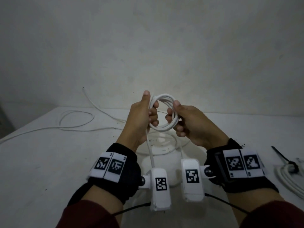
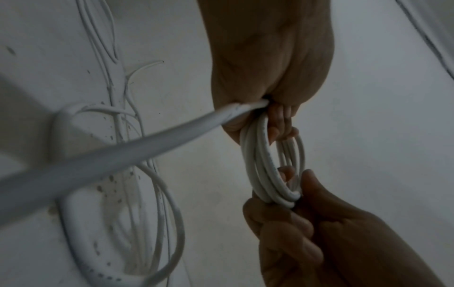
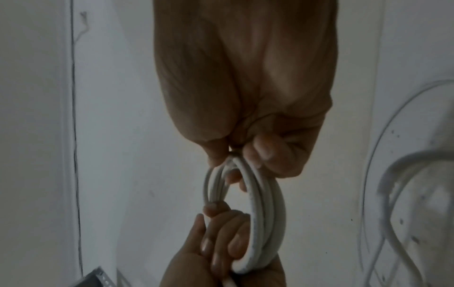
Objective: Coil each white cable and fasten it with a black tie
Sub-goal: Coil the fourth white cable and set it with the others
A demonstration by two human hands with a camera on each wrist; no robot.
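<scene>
A: Where is the coil?

B: The coil point(image 1: 163, 111) is up in the air over the tabletop point(image 1: 49, 162), between both hands, several white turns bunched into a ring.

A: And the left hand?

B: The left hand point(image 1: 141, 119) has its fingers curled through the ring's left side, thumb straight up along the outside, so its grip is closed on the coil. A loose tail point(image 1: 150, 155) of the same cable drops from under that hand toward the wrist camera.

A: The right?

B: The right hand point(image 1: 185, 124) pinches the ring's right side, thumb on top and fingers wrapped beneath; its grip is also closed on the coil. The right wrist view shows the same hold point(image 3: 248, 213).

A: Anything else about?

B: A second white cable point(image 1: 74, 122) lies slack on the tabletop, far left. At the right edge lies another bundled cable point(image 1: 289, 180) with a black tie point(image 1: 286, 159) around it, well apart from the hands.
</scene>
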